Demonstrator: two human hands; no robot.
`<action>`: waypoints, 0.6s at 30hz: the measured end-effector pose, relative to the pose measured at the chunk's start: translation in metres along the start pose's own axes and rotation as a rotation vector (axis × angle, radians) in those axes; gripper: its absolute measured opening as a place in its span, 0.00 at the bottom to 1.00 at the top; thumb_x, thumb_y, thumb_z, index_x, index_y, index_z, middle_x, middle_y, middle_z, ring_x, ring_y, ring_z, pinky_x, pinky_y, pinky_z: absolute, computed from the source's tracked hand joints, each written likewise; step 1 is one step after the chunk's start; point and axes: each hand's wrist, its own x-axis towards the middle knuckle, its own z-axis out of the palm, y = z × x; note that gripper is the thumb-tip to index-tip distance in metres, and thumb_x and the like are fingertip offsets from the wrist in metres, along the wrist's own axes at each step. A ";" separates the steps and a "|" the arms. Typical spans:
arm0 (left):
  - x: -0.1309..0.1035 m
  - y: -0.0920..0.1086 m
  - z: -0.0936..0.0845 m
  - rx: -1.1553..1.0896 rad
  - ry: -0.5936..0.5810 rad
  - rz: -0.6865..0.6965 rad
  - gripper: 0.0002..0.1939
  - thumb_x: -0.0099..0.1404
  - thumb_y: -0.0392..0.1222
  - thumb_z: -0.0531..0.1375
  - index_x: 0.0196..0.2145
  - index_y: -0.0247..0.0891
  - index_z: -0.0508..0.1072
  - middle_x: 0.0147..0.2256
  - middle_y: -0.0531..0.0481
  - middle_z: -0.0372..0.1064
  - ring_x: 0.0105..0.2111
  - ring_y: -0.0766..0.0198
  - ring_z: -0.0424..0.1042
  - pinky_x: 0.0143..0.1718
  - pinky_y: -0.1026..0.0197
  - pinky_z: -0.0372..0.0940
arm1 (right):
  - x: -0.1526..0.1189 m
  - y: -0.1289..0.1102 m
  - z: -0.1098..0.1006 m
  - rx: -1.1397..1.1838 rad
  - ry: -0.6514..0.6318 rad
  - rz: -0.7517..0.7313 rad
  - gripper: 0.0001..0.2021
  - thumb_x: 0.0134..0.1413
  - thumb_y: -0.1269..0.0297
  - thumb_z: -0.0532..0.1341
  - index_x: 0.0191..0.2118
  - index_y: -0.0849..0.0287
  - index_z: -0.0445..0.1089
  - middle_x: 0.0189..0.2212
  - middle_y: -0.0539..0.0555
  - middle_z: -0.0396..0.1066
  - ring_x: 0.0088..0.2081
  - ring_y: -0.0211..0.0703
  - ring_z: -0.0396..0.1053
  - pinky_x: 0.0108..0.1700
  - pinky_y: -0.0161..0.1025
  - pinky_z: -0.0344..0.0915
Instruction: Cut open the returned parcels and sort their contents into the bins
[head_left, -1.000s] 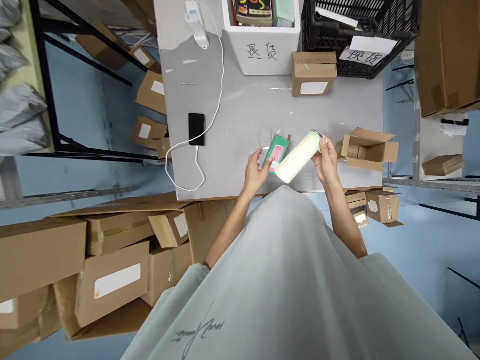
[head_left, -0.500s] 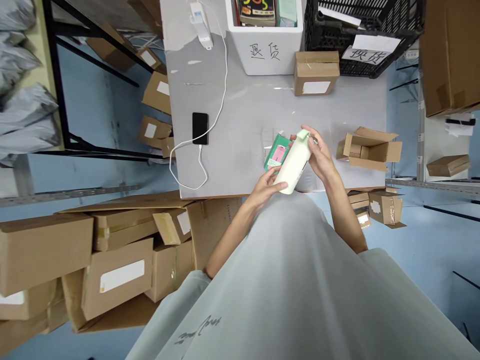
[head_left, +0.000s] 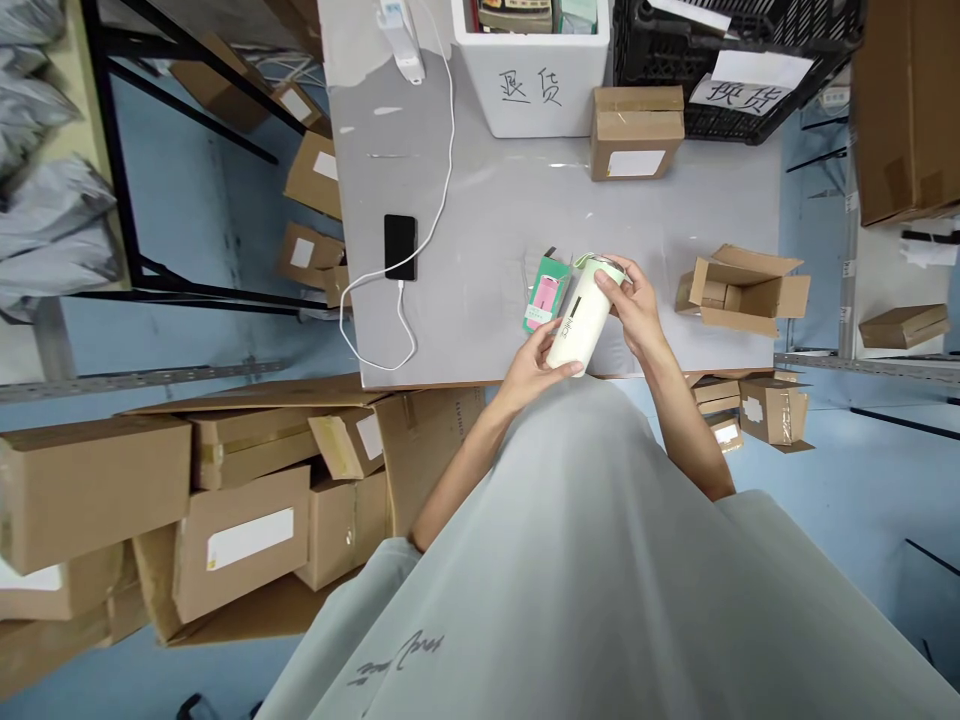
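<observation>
Between both hands I hold a pale cream-green bottle (head_left: 589, 318), tilted, its dark lettering turned upward. My left hand (head_left: 534, 372) is closed around its lower end. My right hand (head_left: 634, 305) grips the upper end, near the light green lid part (head_left: 583, 260). Just left of the bottle, a green box with a pink picture (head_left: 546, 294) lies on the grey table (head_left: 480, 225), partly beside clear plastic. An open cardboard box (head_left: 739, 290) stands to the right of my right hand.
At the back stand a white bin (head_left: 540, 95), a closed carton (head_left: 637, 132) and a black crate (head_left: 739, 85). A black phone (head_left: 400, 247) with a white cable (head_left: 451, 130) lies left. Cartons (head_left: 244, 540) are piled at lower left.
The bottle has been rotated in my hands: its lettering now faces up and its lid end has turned away. Both hands still hold it.
</observation>
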 end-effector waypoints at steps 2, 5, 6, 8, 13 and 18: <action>-0.001 0.000 -0.001 -0.004 0.005 -0.020 0.60 0.52 0.63 0.86 0.75 0.45 0.70 0.64 0.36 0.81 0.67 0.35 0.78 0.65 0.40 0.75 | -0.001 -0.001 -0.001 -0.010 -0.002 -0.017 0.38 0.51 0.24 0.79 0.59 0.44 0.78 0.58 0.55 0.85 0.62 0.56 0.81 0.61 0.51 0.84; -0.005 0.002 -0.003 -0.120 -0.050 -0.077 0.55 0.53 0.63 0.84 0.73 0.45 0.73 0.63 0.37 0.82 0.66 0.34 0.80 0.63 0.41 0.76 | -0.003 -0.007 -0.002 -0.023 -0.045 -0.029 0.37 0.55 0.22 0.76 0.60 0.42 0.79 0.60 0.54 0.84 0.65 0.56 0.79 0.63 0.52 0.83; -0.007 0.003 -0.004 -0.170 -0.082 -0.095 0.54 0.54 0.63 0.83 0.72 0.44 0.74 0.63 0.37 0.82 0.65 0.34 0.81 0.63 0.41 0.77 | -0.004 -0.009 -0.003 -0.030 -0.055 -0.034 0.37 0.56 0.22 0.75 0.60 0.42 0.79 0.61 0.54 0.84 0.66 0.56 0.79 0.64 0.52 0.83; -0.010 0.004 -0.004 -0.271 -0.150 -0.122 0.51 0.56 0.63 0.81 0.71 0.42 0.76 0.62 0.35 0.83 0.63 0.33 0.82 0.63 0.40 0.77 | -0.004 -0.012 -0.005 -0.048 -0.060 -0.050 0.37 0.57 0.21 0.73 0.60 0.42 0.80 0.62 0.54 0.84 0.68 0.57 0.77 0.65 0.53 0.82; -0.014 0.002 -0.002 -0.446 -0.235 -0.199 0.47 0.57 0.66 0.75 0.67 0.36 0.78 0.59 0.31 0.85 0.58 0.33 0.86 0.64 0.36 0.77 | -0.005 -0.014 -0.008 -0.034 -0.098 -0.063 0.35 0.59 0.22 0.73 0.58 0.43 0.83 0.62 0.54 0.84 0.69 0.59 0.77 0.70 0.57 0.79; -0.013 0.002 -0.001 -0.486 -0.210 -0.253 0.45 0.61 0.69 0.66 0.65 0.35 0.79 0.59 0.31 0.85 0.58 0.33 0.85 0.64 0.35 0.78 | -0.010 -0.011 -0.006 0.038 -0.162 0.009 0.38 0.54 0.25 0.78 0.62 0.42 0.79 0.57 0.55 0.85 0.66 0.60 0.80 0.68 0.61 0.81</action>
